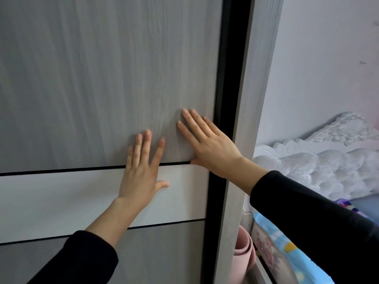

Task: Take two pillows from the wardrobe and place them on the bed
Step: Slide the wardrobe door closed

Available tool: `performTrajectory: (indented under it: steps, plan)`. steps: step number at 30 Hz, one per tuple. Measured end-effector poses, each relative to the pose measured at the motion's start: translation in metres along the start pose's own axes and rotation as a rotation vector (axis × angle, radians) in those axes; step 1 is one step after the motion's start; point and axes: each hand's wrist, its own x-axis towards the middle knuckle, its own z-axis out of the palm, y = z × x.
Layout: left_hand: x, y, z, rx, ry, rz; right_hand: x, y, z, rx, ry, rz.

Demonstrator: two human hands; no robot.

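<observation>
A grey wood-grain wardrobe door point(92, 83) with a white band across it fills the left and middle of the head view. Both palms lie flat on this door. My left hand point(141, 171) rests across the seam between the grey panel and the white band, fingers spread. My right hand point(207, 142) presses the grey panel close to the door's black right edge point(223, 99). Neither hand holds anything. No pillows show; the wardrobe's inside is hidden behind the door. The bed point(287, 249) with colourful bedding lies at the lower right.
The wardrobe's grey side frame point(246, 119) stands just right of the door. A white ornate headboard point(320, 158) leans on the pale wall. A rolled pink mat point(244, 251) stands in the narrow gap between wardrobe and bed.
</observation>
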Motion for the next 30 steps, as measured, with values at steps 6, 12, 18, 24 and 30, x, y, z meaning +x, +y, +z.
performTrajectory:
  steps: [6,12,18,24,30]
  plan:
    - [0.005,0.017,0.0,0.003,-0.028,-0.01,-0.008,0.007,0.001,-0.078,-0.016,0.021]
    - [0.009,0.029,-0.001,0.011,-0.076,-0.023,-0.013,0.01,0.001,-0.225,-0.016,0.051]
    - [0.012,0.036,-0.003,0.03,-0.108,-0.021,-0.017,0.012,0.0,-0.26,-0.023,0.074]
    - [0.011,0.04,-0.004,0.023,-0.113,-0.034,-0.018,0.01,-0.001,-0.297,-0.029,0.09]
    - [0.013,0.041,-0.004,0.008,-0.155,-0.049,-0.019,0.012,-0.004,-0.344,-0.031,0.075]
